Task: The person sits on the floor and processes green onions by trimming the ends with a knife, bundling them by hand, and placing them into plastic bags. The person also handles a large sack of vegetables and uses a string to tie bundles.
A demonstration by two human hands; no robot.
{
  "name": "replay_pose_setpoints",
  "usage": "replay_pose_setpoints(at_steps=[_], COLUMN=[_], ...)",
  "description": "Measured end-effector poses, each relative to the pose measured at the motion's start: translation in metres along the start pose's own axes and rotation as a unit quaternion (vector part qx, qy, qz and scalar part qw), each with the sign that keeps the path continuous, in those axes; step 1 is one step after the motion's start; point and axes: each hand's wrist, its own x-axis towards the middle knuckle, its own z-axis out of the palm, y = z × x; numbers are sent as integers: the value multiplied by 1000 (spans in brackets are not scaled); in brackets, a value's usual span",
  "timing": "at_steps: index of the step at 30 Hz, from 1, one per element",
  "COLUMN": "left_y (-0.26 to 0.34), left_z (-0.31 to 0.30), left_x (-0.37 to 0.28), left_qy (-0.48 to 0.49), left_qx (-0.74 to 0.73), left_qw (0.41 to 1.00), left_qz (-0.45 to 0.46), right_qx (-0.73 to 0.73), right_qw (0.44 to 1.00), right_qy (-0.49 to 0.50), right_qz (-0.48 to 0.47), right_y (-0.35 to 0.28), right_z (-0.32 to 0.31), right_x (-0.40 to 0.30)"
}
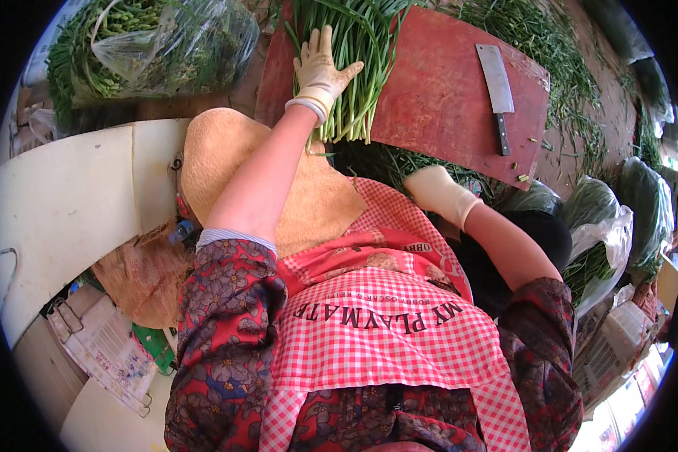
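Note:
My left hand [324, 73], in a pale soiled glove, lies flat with spread fingers on a bundle of long green leafy stalks [355, 107]. The pale cut ends of the stalks point towards me, past the near edge of a red board [429, 85]. My right hand [432, 189], gloved too and slightly blurred, is curled below the board's near edge, beside my checked apron [373, 322]. Whether its fingers hold anything is hidden. A cleaver [494, 85] with a black handle rests on the right part of the board, apart from both hands.
Loose green trimmings [570, 79] litter the ground beyond the board, and more [390, 158] lie below its near edge. Bagged greens [593, 214] stand at the right. A plastic-wrapped heap of greens [147, 51] sits at upper left, above a white panel [68, 192]. An orange cloth [316, 209] covers my leg.

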Motion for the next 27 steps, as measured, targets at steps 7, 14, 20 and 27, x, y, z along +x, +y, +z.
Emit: replay_pose_setpoints(at_steps=[7, 14, 20, 27], left_y=[-7, -18, -28, -10], left_z=[-13, 9, 25, 13], left_x=[10, -5, -7, -15], left_qy=[118, 9, 53, 106], left_qx=[-29, -49, -46, -158], left_qw=[992, 992, 995, 978], left_qz=[-18, -112, -76, -84], right_qx=[222, 636, 230, 415], right_qw=[945, 748, 970, 854], right_qy=[234, 188, 83, 277], right_qz=[53, 7, 12, 148], right_y=[-42, -96, -61, -6], right_z=[-28, -22, -7, -38], right_x=[24, 116, 78, 29])
